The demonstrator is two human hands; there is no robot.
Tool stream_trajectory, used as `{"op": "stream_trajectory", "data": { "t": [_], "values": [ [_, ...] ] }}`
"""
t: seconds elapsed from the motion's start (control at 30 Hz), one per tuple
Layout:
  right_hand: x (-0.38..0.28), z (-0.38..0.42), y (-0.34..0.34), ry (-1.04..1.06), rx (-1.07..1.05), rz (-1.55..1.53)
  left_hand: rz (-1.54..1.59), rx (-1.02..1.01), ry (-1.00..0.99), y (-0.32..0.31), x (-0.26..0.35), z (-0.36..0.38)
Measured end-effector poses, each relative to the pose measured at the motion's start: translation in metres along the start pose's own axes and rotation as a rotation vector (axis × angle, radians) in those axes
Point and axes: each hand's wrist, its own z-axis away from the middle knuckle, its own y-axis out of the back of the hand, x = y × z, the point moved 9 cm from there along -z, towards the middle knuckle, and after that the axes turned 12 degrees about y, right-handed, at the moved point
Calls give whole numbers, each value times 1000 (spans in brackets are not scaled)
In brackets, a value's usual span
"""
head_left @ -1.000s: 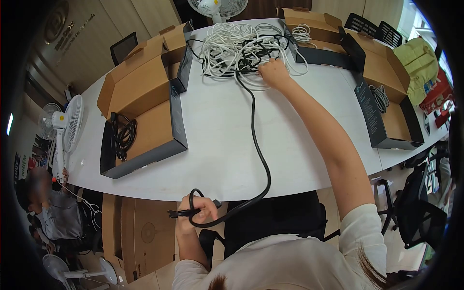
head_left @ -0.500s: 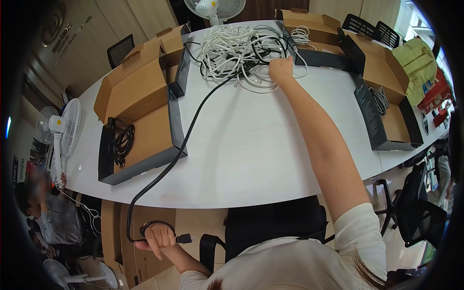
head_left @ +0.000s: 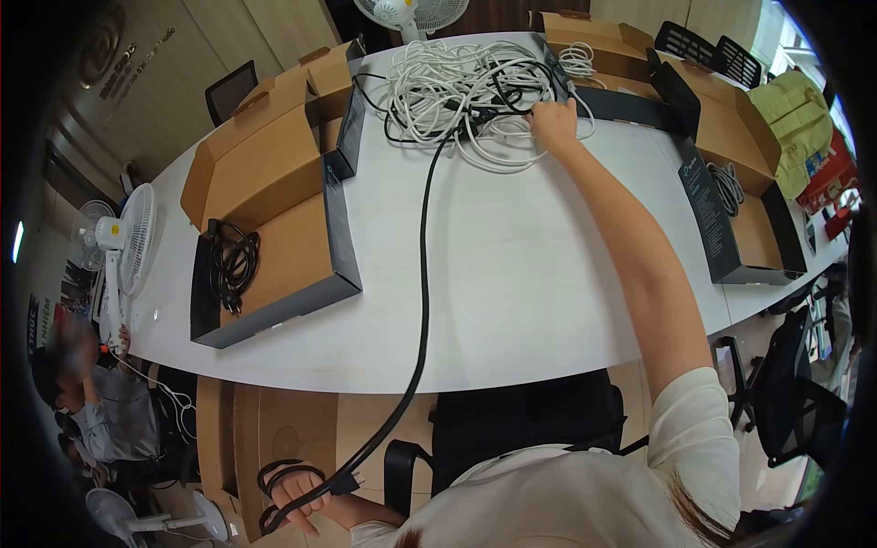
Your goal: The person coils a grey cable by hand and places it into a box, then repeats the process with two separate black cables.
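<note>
My left hand (head_left: 301, 498) is low at the front left, closed around a thick black cable (head_left: 424, 301) that is looped about the hand. Its connector (head_left: 345, 484) sticks out beside the fingers. From there the cable rises over the table edge into a tangled pile of white cables (head_left: 429, 82) and black cables at the far middle. At the pile's right side my right hand (head_left: 554, 125) is closed, with a black cable running into its fingers. White loops lie around this hand, and its fingertips are partly hidden.
Open cardboard boxes stand on both sides of the white table (head_left: 512, 301). The left front box (head_left: 301, 315) holds a coiled black cable (head_left: 234, 267); the right box (head_left: 758, 237) holds a grey coil (head_left: 726, 187). A black chair (head_left: 530, 416) is before me. A person (head_left: 119, 411) sits at left.
My left hand has moved down, and the black cable now hangs farther right in a straighter run. My right hand stays at the pile, tugging its cables slightly.
</note>
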Motion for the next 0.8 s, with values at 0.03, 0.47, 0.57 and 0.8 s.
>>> {"op": "stream_trajectory", "data": {
  "t": [0.03, 0.47, 0.57, 0.8],
  "values": [
    [-1, 4, 4, 19, -40, -75, -5, -11, 15, 1, -1, -4],
    [-176, 119, 102, 944, 174, -451, 224, 165, -225, 45, -39, -49],
    [-178, 104, 100, 911, 175, -579, 350, 297, -405, 45, -22, -54],
    [-138, 64, 144, 590, 329, -798, 575, 297, -946, 37, 29, -34]
  ]
}}
